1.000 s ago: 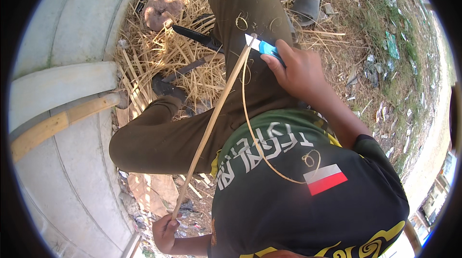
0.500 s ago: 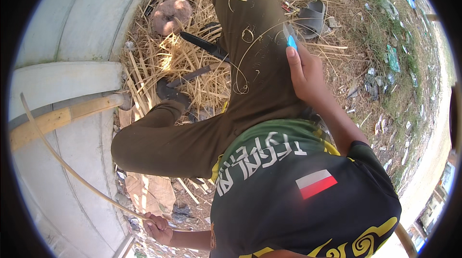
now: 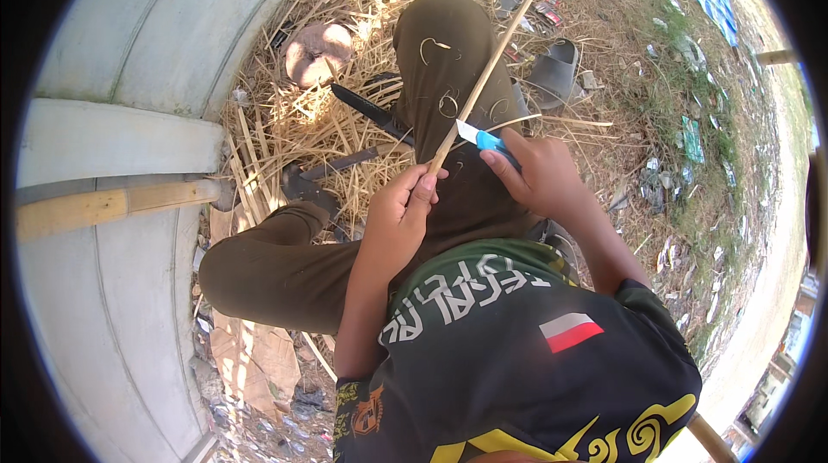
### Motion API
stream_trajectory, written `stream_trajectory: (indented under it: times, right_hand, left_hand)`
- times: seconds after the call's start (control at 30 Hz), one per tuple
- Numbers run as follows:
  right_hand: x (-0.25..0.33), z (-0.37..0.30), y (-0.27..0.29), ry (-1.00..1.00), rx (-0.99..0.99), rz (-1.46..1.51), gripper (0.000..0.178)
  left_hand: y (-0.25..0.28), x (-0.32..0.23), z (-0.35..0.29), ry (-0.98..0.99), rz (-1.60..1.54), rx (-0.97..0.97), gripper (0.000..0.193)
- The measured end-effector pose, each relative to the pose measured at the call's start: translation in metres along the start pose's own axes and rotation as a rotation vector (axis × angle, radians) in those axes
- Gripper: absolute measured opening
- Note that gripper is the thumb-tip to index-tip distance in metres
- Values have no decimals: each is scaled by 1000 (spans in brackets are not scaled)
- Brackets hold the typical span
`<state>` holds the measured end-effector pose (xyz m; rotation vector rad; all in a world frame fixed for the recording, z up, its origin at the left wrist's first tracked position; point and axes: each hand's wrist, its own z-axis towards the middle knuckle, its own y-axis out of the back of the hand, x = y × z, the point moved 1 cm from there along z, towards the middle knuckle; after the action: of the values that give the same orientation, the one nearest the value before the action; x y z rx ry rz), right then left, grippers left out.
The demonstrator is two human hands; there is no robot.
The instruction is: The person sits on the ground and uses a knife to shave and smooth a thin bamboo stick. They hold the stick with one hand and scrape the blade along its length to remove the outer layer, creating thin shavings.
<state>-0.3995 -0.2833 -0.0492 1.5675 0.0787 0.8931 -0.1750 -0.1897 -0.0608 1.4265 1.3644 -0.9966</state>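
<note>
A long thin bamboo strip (image 3: 493,62) slants up and away over my raised knee. My left hand (image 3: 404,204) is closed round its near end. My right hand (image 3: 536,171) grips a utility knife (image 3: 493,145) with a light blue handle. The knife's short blade lies against or very near the strip, a little beyond my left fingers; I cannot tell whether it touches. Curled shavings (image 3: 448,106) rest on my brown trouser leg (image 3: 444,40).
Wood shavings and split strips (image 3: 289,148) litter the ground. Among them lie a machete-like blade (image 3: 345,161), a dark sheath-like piece (image 3: 366,107) and a round stone (image 3: 319,55). A grey sandal (image 3: 553,73) sits beyond my right hand. A pale panelled wall (image 3: 121,139) and bamboo pole (image 3: 121,207) flank my left.
My left hand has come up from the lower left with the strip, which now crosses my leg. The knife in my right hand has moved left and nearer, to the strip.
</note>
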Motion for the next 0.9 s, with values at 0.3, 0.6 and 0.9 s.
stream_trajectory:
  times: [0.3, 0.6, 0.9]
  right_hand:
    - [5, 1, -7, -3, -36, -90, 43]
    - [6, -1, -21, -10, -158, -166, 47]
    - [6, -3, -24, -2, -196, -182, 48]
  left_hand:
    - [-3, -7, 0, -89, 239, -53, 40]
    - [-1, 3, -3, -32, 121, 10, 39]
    - [0, 0, -8, 87, 110, 28, 39]
